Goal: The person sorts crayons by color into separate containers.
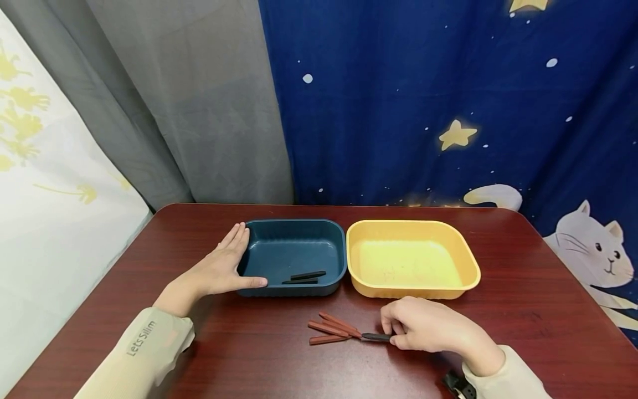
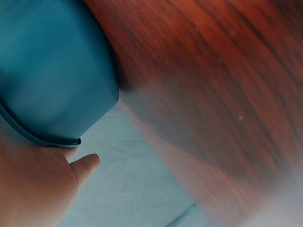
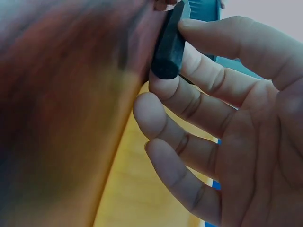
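My right hand [image 1: 423,327] pinches the end of a slim black stick [image 3: 169,47] between thumb and fingers, low over the table in front of the yellow bin. The stick's far end meets a fanned-out bunch of several reddish-brown sticks [image 1: 329,327] lying on the table. At the left end of the blue bin [image 1: 294,224], my left hand [image 1: 219,271] rests on the rim, fingers straight along the side and thumb across the front corner. Inside that bin, near its front wall, lie black sticks [image 1: 305,277].
The yellow bin [image 1: 413,293] stands against the blue bin's right side, with no sticks showing in it. Both are on a dark red wooden table [image 1: 239,354]. Curtains [image 1: 224,111] hang behind the table's back edge. A black band [image 1: 458,384] shows at my right cuff.
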